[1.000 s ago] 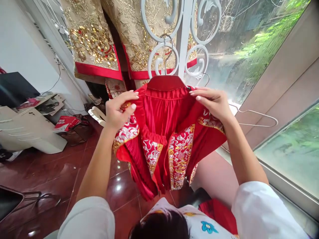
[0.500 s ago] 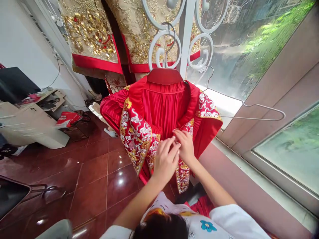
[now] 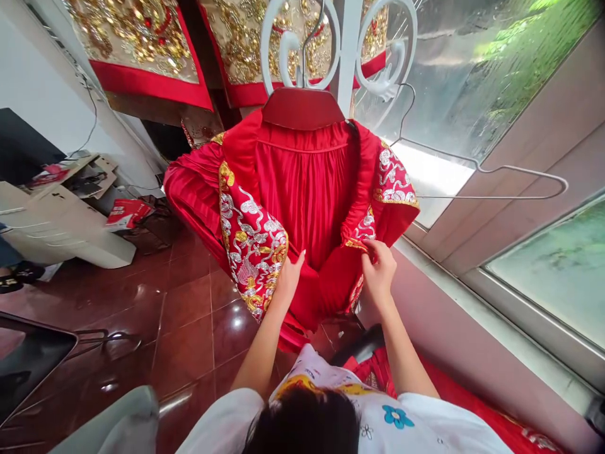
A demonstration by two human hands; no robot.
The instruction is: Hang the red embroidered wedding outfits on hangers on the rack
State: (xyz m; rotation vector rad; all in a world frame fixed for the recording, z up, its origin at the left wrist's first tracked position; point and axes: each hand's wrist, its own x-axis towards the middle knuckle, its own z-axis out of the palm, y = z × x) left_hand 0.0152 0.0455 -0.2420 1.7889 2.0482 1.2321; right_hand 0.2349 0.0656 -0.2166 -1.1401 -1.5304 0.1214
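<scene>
Hands [image 3: 378, 272] moved apart (seemingly gripping) on red garment [image 3: 307, 189].

head cam | looks forward-down | close above red garment [image 3: 302, 208] | single view

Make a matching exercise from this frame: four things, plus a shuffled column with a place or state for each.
1 left hand
2 right hand
3 red hanger
4 wire hanger

A bare, by the window
B pinching the garment's narrow embroidered edge
C carrying the red garment
D at the wide embroidered panel

Pairs: 1-D, 2-B, 3-C, 4-A
</scene>
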